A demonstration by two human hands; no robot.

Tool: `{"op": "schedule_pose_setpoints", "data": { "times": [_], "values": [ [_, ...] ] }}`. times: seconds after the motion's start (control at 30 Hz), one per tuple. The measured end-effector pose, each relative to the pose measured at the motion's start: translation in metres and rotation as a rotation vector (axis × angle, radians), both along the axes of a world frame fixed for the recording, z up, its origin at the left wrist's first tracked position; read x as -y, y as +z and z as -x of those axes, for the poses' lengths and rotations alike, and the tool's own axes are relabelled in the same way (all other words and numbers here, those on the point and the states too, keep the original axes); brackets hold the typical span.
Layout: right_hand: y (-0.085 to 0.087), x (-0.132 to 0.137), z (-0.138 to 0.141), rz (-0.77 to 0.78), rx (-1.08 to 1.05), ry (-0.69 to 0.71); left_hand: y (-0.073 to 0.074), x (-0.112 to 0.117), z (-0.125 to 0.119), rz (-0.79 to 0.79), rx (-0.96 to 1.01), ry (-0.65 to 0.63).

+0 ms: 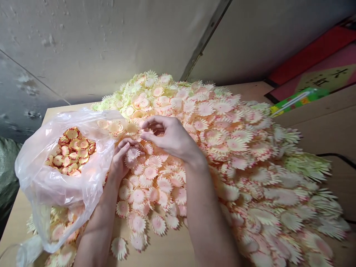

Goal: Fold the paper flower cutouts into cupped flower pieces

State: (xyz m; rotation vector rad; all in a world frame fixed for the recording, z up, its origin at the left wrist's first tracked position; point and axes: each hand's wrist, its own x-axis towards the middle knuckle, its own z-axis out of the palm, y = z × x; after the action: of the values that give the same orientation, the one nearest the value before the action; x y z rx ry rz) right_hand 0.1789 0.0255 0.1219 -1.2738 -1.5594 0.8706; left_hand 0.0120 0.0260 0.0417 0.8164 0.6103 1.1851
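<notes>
From the head view, here are two bare hands in at the near-left side of a broad heap of pale pink and cream, flower-shaped discs with toothed, red-tipped edges point(222, 142). The left hand point(119, 159) is low, fingers curled, right beside a translucent white plastic bag point(33, 159); a pale flower disc point(132, 152) sits against its fingers, though whether it is gripped, I cannot tell. Over comes the right hand point(174, 137), just above and to the right, thumb and forefinger bent toward each other, with a small pale piece showing by the tips; a firm pinch there I cannot make out. The hands are near each other, apart.

And the bag! Its mouth gapes upward, showing a cluster of small yellow discs with red edges point(73, 150). More flower discs lie below it on the light wooden table point(164, 246), and the big heap spreads far to the right, greener at its back-left corner point(119, 96). Behind stands a grey wall with flaking paint point(97, 44). Away right, a bright green packet point(300, 100) lies near a red panel point(317, 53), with a black cable point(340, 157) lower down.
</notes>
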Motion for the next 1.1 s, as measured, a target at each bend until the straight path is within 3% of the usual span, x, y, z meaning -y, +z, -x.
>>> {"op": "schedule_pose_setpoints", "data": {
  "times": [0.27,0.43,0.67,0.93,1.1],
  "values": [
    [0.004,0.005,0.006,0.061,0.065,-0.015,-0.004,0.0,0.0,-0.022,-0.033,-0.007],
    [0.006,0.004,0.011,0.103,0.07,0.024,-0.006,0.001,-0.001,-0.06,-0.021,0.055],
    [0.005,0.003,0.014,0.1,0.085,0.085,-0.008,0.0,-0.001,-0.028,-0.102,-0.033],
    [0.003,0.001,0.02,0.123,0.176,0.088,-0.021,0.0,0.005,-0.019,-0.1,-0.073],
    [0.003,0.0,0.02,0.117,0.219,0.088,-0.018,0.0,0.005,0.016,-0.074,-0.061]
  ]
}}
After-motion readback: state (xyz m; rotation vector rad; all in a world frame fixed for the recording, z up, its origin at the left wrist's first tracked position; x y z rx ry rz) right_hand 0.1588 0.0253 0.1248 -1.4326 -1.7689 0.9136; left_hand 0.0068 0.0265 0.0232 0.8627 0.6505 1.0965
